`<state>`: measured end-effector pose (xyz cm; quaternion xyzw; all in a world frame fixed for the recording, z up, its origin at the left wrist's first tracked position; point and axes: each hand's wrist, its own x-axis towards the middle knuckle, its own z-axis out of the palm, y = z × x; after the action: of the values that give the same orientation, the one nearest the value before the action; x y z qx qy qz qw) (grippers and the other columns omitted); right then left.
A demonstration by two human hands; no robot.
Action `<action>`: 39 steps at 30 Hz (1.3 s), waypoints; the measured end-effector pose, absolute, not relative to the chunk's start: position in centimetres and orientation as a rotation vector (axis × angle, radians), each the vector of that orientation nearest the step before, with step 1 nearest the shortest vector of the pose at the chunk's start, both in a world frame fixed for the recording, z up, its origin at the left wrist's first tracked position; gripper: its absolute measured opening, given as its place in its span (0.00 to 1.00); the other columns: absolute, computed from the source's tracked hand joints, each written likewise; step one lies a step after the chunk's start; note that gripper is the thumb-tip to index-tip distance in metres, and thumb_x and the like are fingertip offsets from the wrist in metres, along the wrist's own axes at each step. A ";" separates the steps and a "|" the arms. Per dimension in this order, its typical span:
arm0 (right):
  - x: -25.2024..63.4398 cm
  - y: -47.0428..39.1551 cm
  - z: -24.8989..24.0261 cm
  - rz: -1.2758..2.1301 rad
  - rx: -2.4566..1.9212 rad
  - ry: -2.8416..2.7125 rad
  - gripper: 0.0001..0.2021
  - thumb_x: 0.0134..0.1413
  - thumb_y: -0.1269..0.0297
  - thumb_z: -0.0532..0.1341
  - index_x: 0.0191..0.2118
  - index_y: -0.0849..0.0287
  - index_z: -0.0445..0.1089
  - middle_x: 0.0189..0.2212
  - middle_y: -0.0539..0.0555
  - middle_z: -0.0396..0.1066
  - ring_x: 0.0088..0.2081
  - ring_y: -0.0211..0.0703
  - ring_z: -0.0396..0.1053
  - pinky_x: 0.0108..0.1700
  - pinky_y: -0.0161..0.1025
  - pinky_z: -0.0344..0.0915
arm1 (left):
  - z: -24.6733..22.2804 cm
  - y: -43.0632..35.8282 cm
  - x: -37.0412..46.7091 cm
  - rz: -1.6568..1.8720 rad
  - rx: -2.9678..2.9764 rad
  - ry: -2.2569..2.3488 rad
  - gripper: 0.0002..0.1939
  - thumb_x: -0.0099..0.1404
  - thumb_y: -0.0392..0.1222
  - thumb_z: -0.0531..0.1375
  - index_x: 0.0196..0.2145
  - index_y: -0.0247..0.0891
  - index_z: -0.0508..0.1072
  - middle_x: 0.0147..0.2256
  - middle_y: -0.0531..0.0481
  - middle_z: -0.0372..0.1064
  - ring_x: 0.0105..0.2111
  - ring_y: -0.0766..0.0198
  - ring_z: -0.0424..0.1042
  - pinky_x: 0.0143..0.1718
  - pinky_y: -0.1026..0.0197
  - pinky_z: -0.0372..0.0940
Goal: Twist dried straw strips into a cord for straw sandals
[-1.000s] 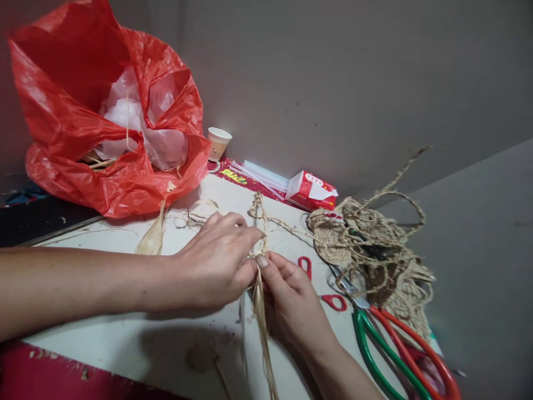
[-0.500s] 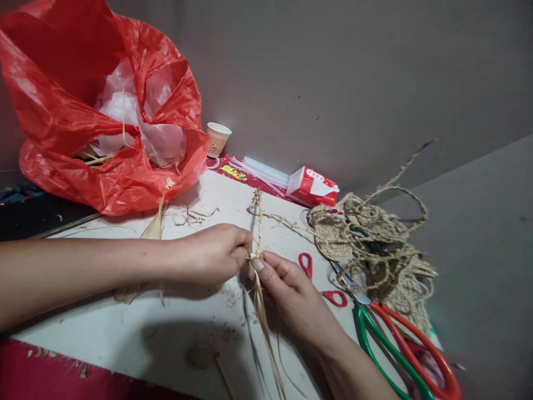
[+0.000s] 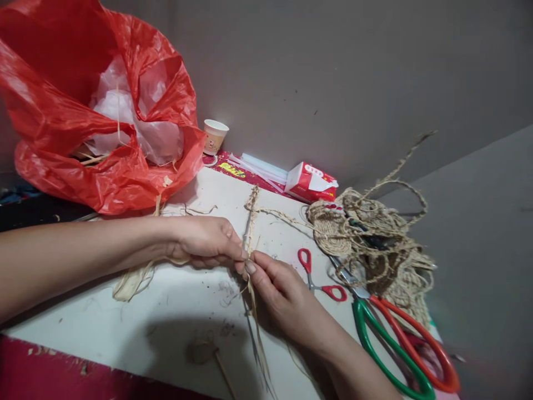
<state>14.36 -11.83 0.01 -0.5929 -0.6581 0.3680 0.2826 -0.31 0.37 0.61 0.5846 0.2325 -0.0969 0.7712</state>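
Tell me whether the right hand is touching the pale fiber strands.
Touching. The head view shows the right hand with its thumb against the pale fiber strands, whose loose ends hang below it.

Taking the bench (image 3: 175, 344) as landmark, its top looks smooth, pale and faintly satin. On its right, the rope coils (image 3: 333, 233) are rough, matt plant fibre; the large scissors (image 3: 362, 291) have shiny metal blades and glossy, plastic-looking green and orange-red handles. At its far left, the red bag (image 3: 162, 111) is thin, crinkled, glossy plastic. Beyond its far edge, the cup (image 3: 214, 137) looks like matt paper.
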 end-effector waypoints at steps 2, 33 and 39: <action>14.5 -11.9 0.0 0.954 -1.607 -1.789 0.11 0.63 0.65 0.47 0.34 0.58 0.65 0.27 0.52 0.67 0.31 0.41 0.65 0.34 0.36 0.59 | 0.7 0.5 -0.4 -0.226 1.233 0.490 0.10 0.57 0.45 0.59 0.27 0.34 0.71 0.11 0.61 0.46 0.11 0.74 0.40 0.11 0.68 0.38; 12.2 -13.4 -0.4 0.750 -1.949 -1.691 0.16 0.60 0.61 0.48 0.21 0.57 0.56 0.15 0.48 0.56 0.19 0.36 0.52 0.23 0.35 0.45 | -0.1 -2.5 0.0 0.117 1.510 0.644 0.08 0.54 0.37 0.54 0.19 0.34 0.66 0.15 0.58 0.54 0.16 0.74 0.49 0.18 0.68 0.44; 11.9 -13.8 -0.6 0.383 -2.177 -1.957 0.14 0.59 0.64 0.48 0.24 0.57 0.62 0.17 0.53 0.67 0.17 0.39 0.58 0.23 0.39 0.41 | -0.1 -3.3 0.2 0.101 1.199 0.753 0.08 0.52 0.41 0.58 0.20 0.36 0.65 0.10 0.62 0.46 0.11 0.75 0.41 0.14 0.66 0.36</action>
<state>11.90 -13.77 -0.60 -0.7342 -0.6598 0.1293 0.0946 0.18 -3.32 -0.10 0.5505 0.3456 0.0466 0.7585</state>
